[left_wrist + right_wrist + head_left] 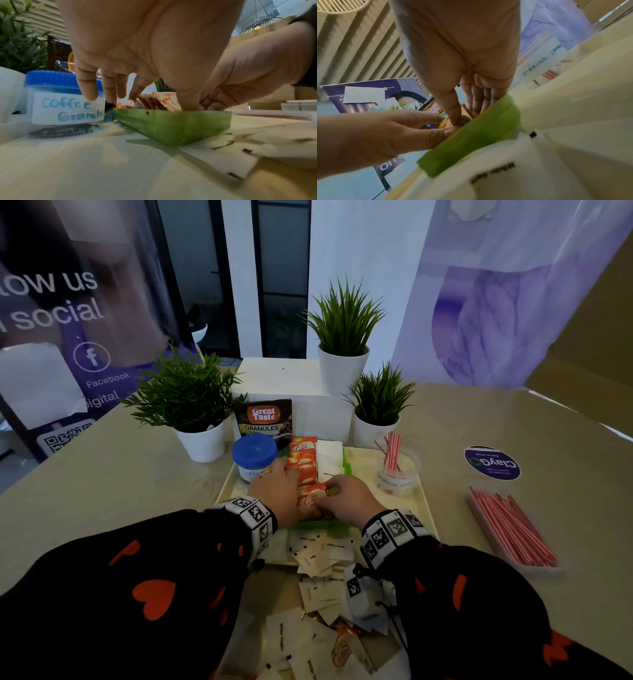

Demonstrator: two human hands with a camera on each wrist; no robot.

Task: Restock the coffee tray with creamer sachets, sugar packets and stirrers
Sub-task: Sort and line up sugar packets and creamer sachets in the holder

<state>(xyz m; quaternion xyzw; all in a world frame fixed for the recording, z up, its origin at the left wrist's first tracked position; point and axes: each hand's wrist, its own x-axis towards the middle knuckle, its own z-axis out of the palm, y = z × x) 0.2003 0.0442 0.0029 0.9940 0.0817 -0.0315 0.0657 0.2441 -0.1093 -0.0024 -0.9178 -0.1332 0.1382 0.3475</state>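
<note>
Right now both hands meet over the green bin (337,523) that sits on the cream tray (423,498) at the middle of the table (102,491). A row of orange creamer sachets (303,463) stands on edge in the bin's left compartment, running from the hands toward 12 o'clock; white sugar packets (329,457) fill the compartment beside them at 3 o'clock. The left hand (275,494) rests against the row's 9 o'clock side, its fingers reaching down straight and spread rather than closed on anything, the thumb dipping into the bin's near end. The right hand (349,496) comes in from 3 o'clock and pinches the nearest sachet (310,498) between thumb and fingers — that sachet lies at the near end of the row, inside the bin.

At 9 o'clock of the bin, on the tray, stands a blue-lidded jar (255,457) labelled "Coffee Granules"; a Great Taste pouch (265,419) leans behind it. At 3 o'clock on the tray a clear cup (397,470) holds a few red-striped stirrers (390,451) upright. More stirrers lie in a flat clear box (510,530) off the tray, further toward 3 o'clock. Loose sugar packets (320,556) spill over the tray's near edge at 6 o'clock — a creamer sachet lies among them lower down. Three potted plants (190,405) stand toward 12 o'clock.
</note>
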